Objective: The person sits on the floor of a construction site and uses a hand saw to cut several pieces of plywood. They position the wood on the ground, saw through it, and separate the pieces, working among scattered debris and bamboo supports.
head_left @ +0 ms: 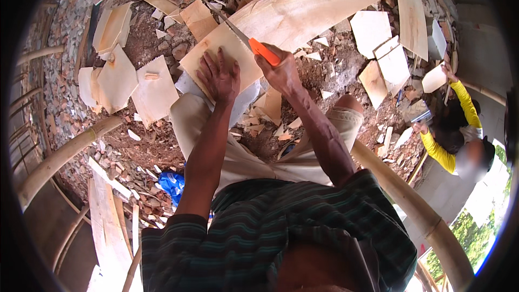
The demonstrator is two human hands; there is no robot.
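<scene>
My right hand (280,70) is closed round the orange handle of a hand saw (263,51). The saw's narrow blade points up and to the left, lying along the upper right edge of a thin tan board (215,44). On that board my left hand (220,74) lies flat with its fingers spread. The board rests across my knees' far side, over a pale grey piece (246,98) partly hidden beneath it. Past the blade stretches a long, wide tan sheet (319,0). Whether the teeth are in the board cannot be made out.
Cut panels (154,91) lie at left, and white offcuts (371,32) at right. Bamboo poles (73,154) stand on both sides. Rubble and brick bits cover the ground. A co-worker in yellow sleeves (439,151) holds a small panel (434,79) at right. A blue bag (172,185) lies lower left.
</scene>
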